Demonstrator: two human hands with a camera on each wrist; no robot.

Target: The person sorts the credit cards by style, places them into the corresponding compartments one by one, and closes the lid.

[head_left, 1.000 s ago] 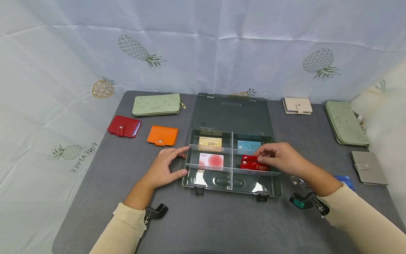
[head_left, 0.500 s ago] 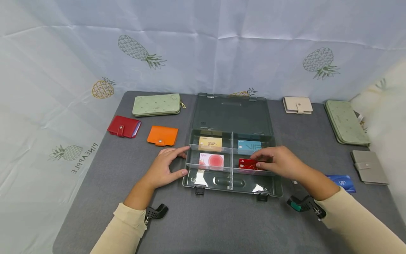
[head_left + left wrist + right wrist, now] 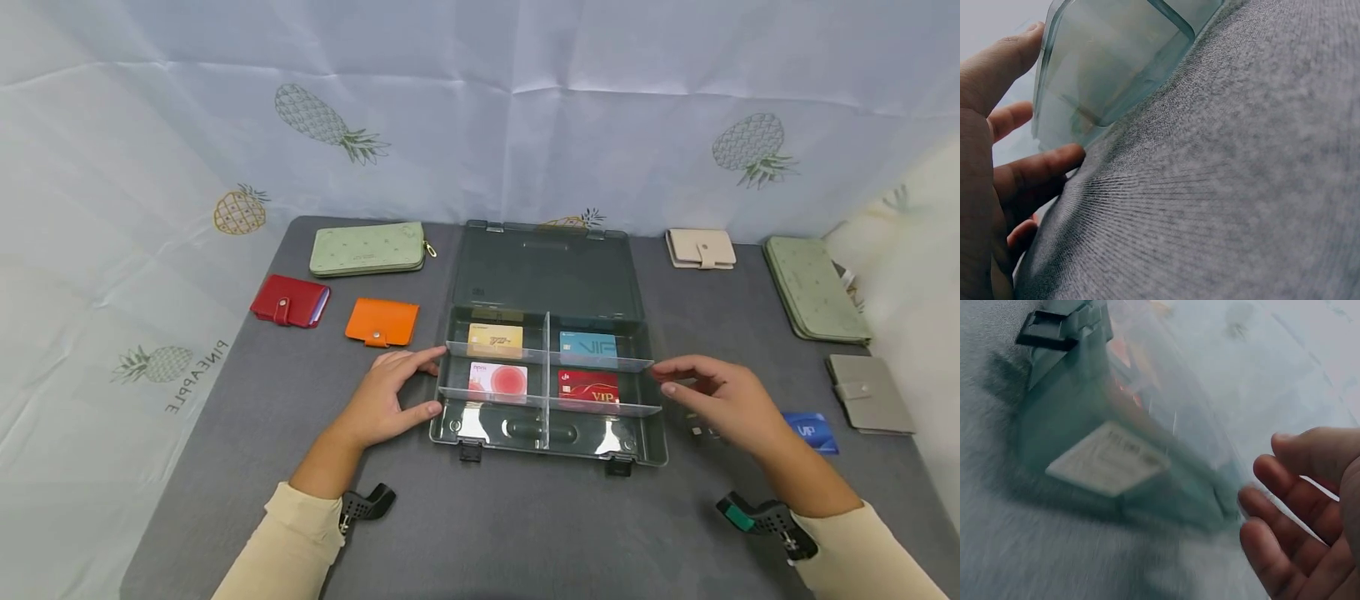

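An open grey-green plastic organizer box [image 3: 645,433] sits mid-mat in front of me, its lid [image 3: 549,268] lying back flat toward the cloth backdrop. Clear dividers split the tray into compartments. Far left cell: a yellow card [image 3: 495,340]. Far right cell: a light blue card [image 3: 588,346]. Middle left cell: a pink card with a red circle [image 3: 498,379]. Middle right cell: a red VIP card [image 3: 588,387], lying flat and touched by nothing. The near row shows only the moulded box floor and reflections. My left hand [image 3: 384,398] rests against the box's left wall, thumb at the near corner, index finger along the far part, fingers loosely spread and not curled round anything; the left wrist view shows fingertips against the clear wall. My right hand [image 3: 722,398] hovers just beside the box's right wall, fingers relaxed and slightly bent, holding nothing; the right wrist view, blurred, confirms an empty palm next to the box side. Behind that hand a dark blue card [image 3: 810,431] lies on the grey mat [image 3: 525,533]. On the mat's left: a green zip wallet [image 3: 367,247], a red card holder [image 3: 288,301], an orange card holder [image 3: 382,321]. On the right: a beige card holder [image 3: 701,248], another green wallet [image 3: 813,290], a grey card holder [image 3: 870,393].
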